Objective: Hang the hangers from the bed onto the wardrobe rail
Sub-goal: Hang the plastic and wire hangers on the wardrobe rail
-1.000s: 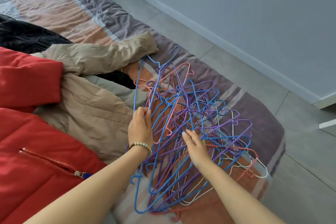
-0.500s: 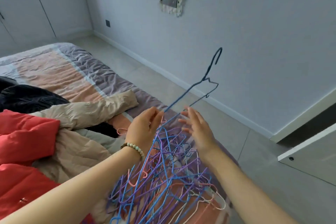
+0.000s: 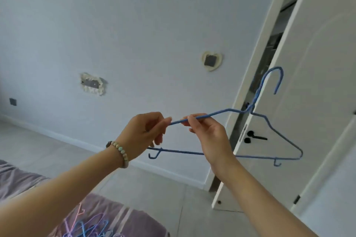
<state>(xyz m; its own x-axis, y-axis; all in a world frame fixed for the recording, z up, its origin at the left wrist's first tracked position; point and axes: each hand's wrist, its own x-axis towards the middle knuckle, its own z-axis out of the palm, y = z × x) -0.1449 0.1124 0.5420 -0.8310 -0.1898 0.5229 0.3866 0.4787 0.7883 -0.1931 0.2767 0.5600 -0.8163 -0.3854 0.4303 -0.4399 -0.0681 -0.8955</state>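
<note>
A blue wire hanger [image 3: 273,131] is held up in the air in front of me, hook pointing up and to the right. My left hand [image 3: 142,134], with a bead bracelet on the wrist, pinches the left end of its upper arm. My right hand [image 3: 208,132] pinches the same arm just to the right. The pile of blue, purple and pink hangers [image 3: 90,229] lies on the bed [image 3: 123,215] at the bottom edge, mostly cut off. No wardrobe rail is visible.
A white door [image 3: 289,102] with a black handle [image 3: 254,137] stands ajar on the right, a dark gap beside it. The pale wall carries a heart-shaped frame [image 3: 212,61] and a rectangular one [image 3: 92,83]. Grey tile floor [image 3: 57,150] lies between bed and wall.
The blue hanger has been lifted off the pile and up into the air. My right hand has taken hold of it, and my view has swung up and right toward the door.
</note>
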